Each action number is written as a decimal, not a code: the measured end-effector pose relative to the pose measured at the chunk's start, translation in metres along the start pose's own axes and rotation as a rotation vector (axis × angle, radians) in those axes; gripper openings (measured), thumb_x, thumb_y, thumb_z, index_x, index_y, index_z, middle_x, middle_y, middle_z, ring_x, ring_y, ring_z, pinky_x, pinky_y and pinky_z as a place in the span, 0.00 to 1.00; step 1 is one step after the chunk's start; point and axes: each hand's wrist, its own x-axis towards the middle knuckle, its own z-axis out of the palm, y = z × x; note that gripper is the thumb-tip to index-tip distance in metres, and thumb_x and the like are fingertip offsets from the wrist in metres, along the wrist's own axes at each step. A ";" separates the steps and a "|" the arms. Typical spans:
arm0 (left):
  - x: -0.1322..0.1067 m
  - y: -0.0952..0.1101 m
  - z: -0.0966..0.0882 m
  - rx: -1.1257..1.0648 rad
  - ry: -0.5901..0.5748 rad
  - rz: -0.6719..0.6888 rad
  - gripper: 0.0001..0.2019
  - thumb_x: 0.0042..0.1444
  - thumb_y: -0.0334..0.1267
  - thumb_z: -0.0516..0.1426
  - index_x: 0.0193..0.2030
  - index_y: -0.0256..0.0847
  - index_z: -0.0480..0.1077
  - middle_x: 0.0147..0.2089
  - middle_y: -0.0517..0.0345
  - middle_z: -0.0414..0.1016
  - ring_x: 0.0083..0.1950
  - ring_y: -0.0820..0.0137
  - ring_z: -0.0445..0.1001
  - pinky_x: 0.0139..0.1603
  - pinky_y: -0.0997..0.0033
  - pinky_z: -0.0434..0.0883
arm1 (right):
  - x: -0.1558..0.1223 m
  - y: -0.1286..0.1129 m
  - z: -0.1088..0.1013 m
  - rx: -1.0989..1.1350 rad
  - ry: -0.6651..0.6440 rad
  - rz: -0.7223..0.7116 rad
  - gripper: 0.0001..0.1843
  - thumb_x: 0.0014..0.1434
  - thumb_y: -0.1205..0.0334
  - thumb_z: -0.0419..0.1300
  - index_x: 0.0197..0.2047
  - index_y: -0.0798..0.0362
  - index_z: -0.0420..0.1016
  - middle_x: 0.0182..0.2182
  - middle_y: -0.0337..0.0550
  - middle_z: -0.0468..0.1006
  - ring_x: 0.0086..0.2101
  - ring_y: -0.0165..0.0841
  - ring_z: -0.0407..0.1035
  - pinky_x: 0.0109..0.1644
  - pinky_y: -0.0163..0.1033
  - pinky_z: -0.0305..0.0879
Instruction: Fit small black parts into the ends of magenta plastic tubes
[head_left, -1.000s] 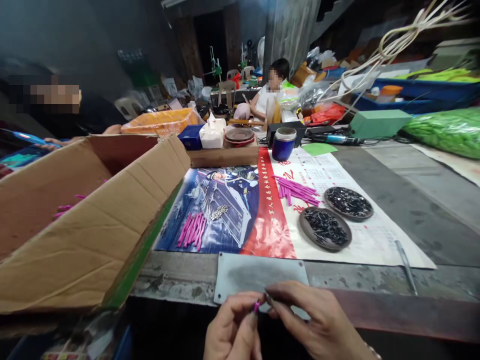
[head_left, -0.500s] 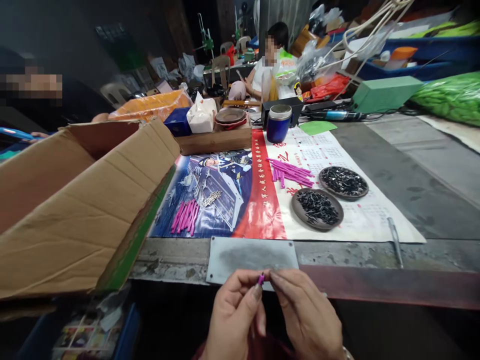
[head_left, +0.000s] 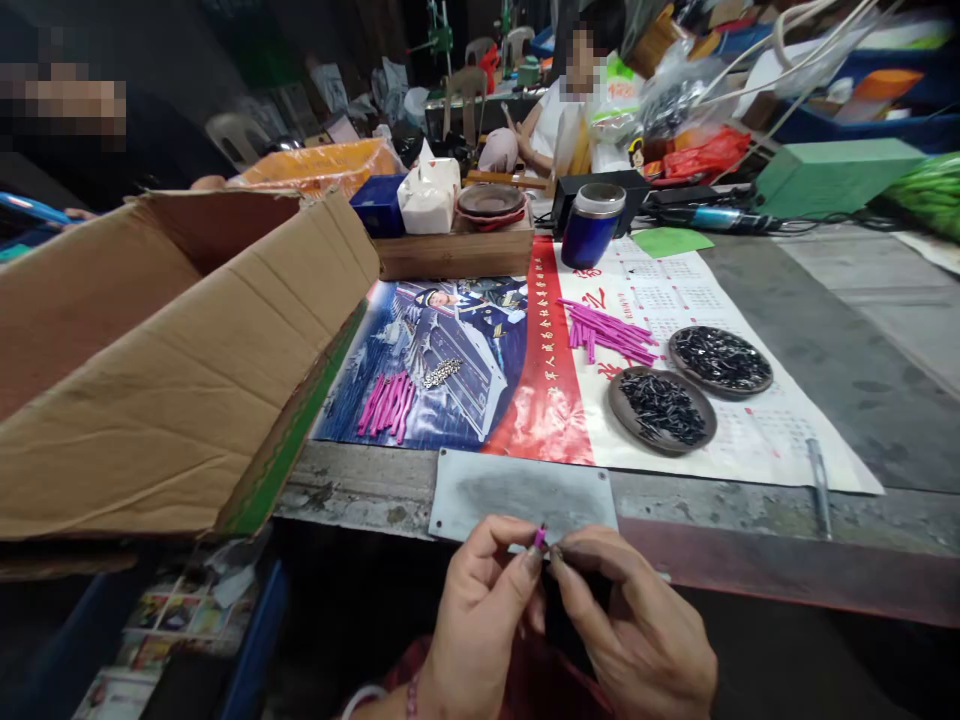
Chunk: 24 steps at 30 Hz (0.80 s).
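My left hand (head_left: 484, 610) pinches a short magenta stick (head_left: 540, 538) between thumb and forefinger, its dark tip pointing up. Close beside it, the fingers of my right hand (head_left: 637, 615) are pinched together at the stick; whatever lies between them is too small to make out. Both hands are just off the table's front edge, before a grey metal plate (head_left: 517, 495). More magenta sticks (head_left: 611, 332) lie in a loose pile on the calendar poster. Small black pieces fill a near dish (head_left: 619, 428) and a far dish (head_left: 739, 391). Another magenta group (head_left: 387, 405) lies at left by small speckled silvery pieces (head_left: 442, 373).
A large cardboard box (head_left: 187, 390) takes up the left side. Behind the poster (head_left: 555, 420) are a wooden tray (head_left: 457, 255), tissues (head_left: 429, 195) and a blue cup (head_left: 592, 230). A pen (head_left: 819, 490) lies at right. Other people (head_left: 551, 120) are in the background.
The view has shifted, so the table things appear farther right and slightly higher. My right fingers have drawn in to a tighter pinch by the magenta stick, which my left hand still holds.
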 end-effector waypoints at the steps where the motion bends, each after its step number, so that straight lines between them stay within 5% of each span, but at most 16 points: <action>1: -0.001 -0.001 -0.002 -0.007 -0.006 -0.003 0.12 0.57 0.43 0.68 0.41 0.38 0.77 0.27 0.64 0.70 0.23 0.81 0.65 0.27 0.82 0.64 | 0.000 -0.001 0.001 -0.002 -0.011 0.001 0.07 0.68 0.60 0.58 0.36 0.46 0.73 0.27 0.37 0.81 0.26 0.31 0.77 0.31 0.31 0.75; 18: -0.012 -0.006 -0.004 0.029 -0.125 0.196 0.05 0.67 0.36 0.59 0.43 0.45 0.78 0.38 0.60 0.66 0.30 0.78 0.63 0.33 0.77 0.64 | -0.041 0.008 0.012 0.034 0.016 0.083 0.07 0.67 0.65 0.61 0.48 0.50 0.77 0.39 0.44 0.85 0.39 0.37 0.82 0.42 0.36 0.80; 24: -0.014 -0.005 -0.004 0.148 -0.083 0.317 0.05 0.68 0.35 0.57 0.45 0.44 0.76 0.39 0.57 0.66 0.36 0.73 0.67 0.38 0.74 0.68 | -0.026 0.000 0.001 0.062 -0.066 0.078 0.11 0.65 0.68 0.62 0.48 0.46 0.79 0.39 0.41 0.85 0.36 0.35 0.82 0.41 0.34 0.80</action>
